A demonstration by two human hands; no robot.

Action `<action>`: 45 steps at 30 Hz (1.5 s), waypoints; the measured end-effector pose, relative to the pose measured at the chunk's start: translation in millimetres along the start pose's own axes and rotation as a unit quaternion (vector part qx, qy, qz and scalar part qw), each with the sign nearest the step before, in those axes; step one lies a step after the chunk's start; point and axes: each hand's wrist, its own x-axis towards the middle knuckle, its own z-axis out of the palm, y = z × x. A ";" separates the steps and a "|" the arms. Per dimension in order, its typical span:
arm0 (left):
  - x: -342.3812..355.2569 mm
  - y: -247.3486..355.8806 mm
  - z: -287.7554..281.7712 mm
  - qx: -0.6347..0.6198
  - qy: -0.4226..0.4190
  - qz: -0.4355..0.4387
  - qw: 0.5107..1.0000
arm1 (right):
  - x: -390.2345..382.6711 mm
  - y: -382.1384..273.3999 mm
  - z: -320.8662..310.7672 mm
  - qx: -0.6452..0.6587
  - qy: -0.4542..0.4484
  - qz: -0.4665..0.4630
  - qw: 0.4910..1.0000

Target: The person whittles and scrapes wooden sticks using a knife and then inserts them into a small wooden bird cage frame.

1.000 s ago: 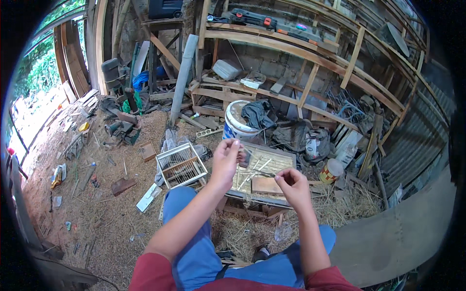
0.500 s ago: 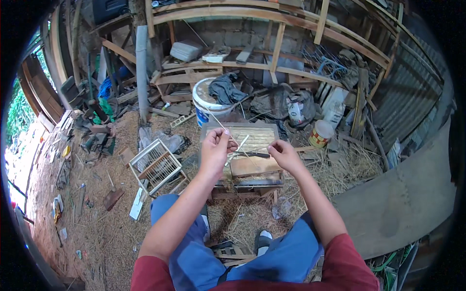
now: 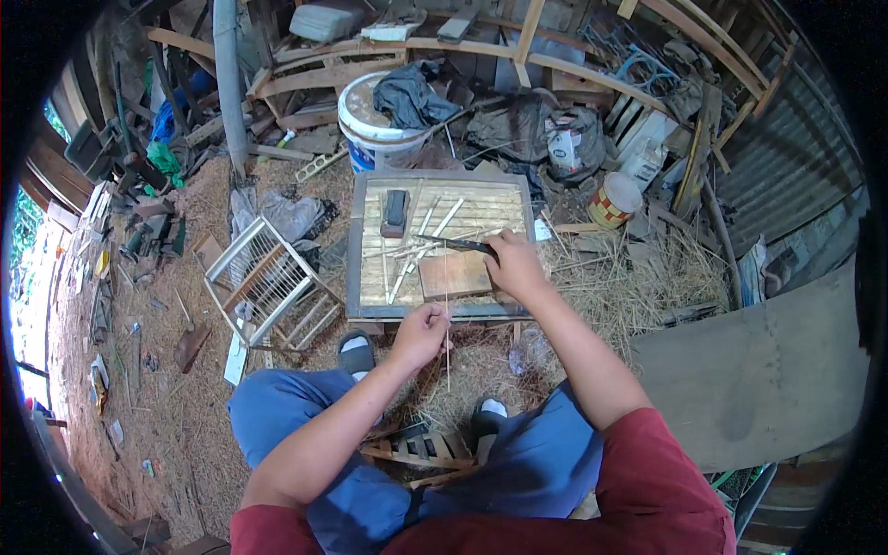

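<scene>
A framed wooden board [image 3: 370, 259] stands before my knees with pale strips [image 3: 450, 215], a dark block [image 3: 396, 207] and a wooden plank [image 3: 454, 283] on it. My right hand [image 3: 509, 260] is closed on the handle of a dark blade [image 3: 449, 242], which lies level over the strips. My left hand [image 3: 423, 333], below the board's near edge, is closed on a thin stick [image 3: 448, 370] that points from between my legs up toward the blade. I cannot tell whether blade and stick touch.
A white cage-like frame [image 3: 282, 301] lies left of the board. Behind are a lidded bucket [image 3: 365, 143] and wooden rails [image 3: 592, 76]; to the right, a round tin [image 3: 610, 205] and a grey sheet [image 3: 740, 379]. Straw and scraps [image 3: 185, 416] litter the ground.
My head has tipped further down. My right hand and the blade have moved up over the board, while my left hand has drawn back toward me with the stick, below the board's edge.
</scene>
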 end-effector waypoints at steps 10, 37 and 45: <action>9.6 -3.0 -2.1 0.053 -0.009 -0.023 0.998 | 4.1 9.3 -19.9 0.073 -0.084 0.074 0.991; -66.8 63.6 23.5 -0.036 -0.123 0.068 0.989 | -10.7 -60.3 -79.6 0.555 -0.097 0.300 0.770; -70.5 56.2 23.1 -0.050 -0.133 0.044 0.989 | -17.5 -52.0 -75.7 0.558 -0.101 0.286 0.772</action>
